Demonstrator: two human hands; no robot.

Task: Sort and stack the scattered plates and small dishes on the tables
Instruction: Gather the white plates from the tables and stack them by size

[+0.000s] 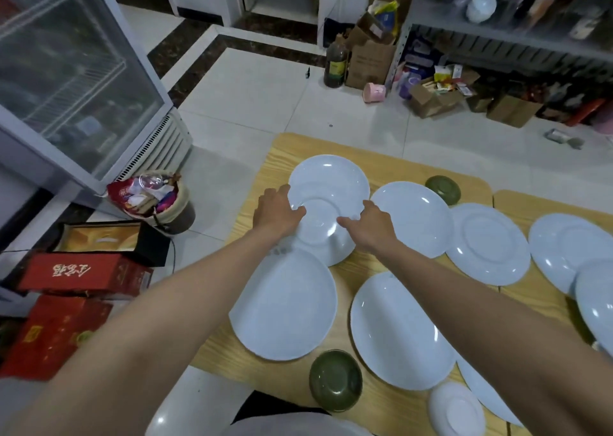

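Note:
A large white plate [328, 183] lies upside down at the far left of the wooden table [348, 269]. My left hand [277, 211] grips its left rim with the thumb on top. My right hand [370, 225] grips its right side, thumb on the base ring. Several more white plates lie scattered around it: one to the right [418, 216], one near left [285, 306], one near centre [398, 332], one upside down further right [491, 243]. A green small dish [335, 381] sits upside down at the near edge, another green dish [442, 190] at the far edge. A small white dish [457, 410] lies bottom right.
A glass-door fridge [66, 70] stands on the left with a full rubbish bin [156, 200] beside it. Red boxes [79, 273] are stacked on the floor at left. Cardboard boxes [368, 60] and a shelf [510, 30] line the back wall. A second table [530, 203] adjoins on the right.

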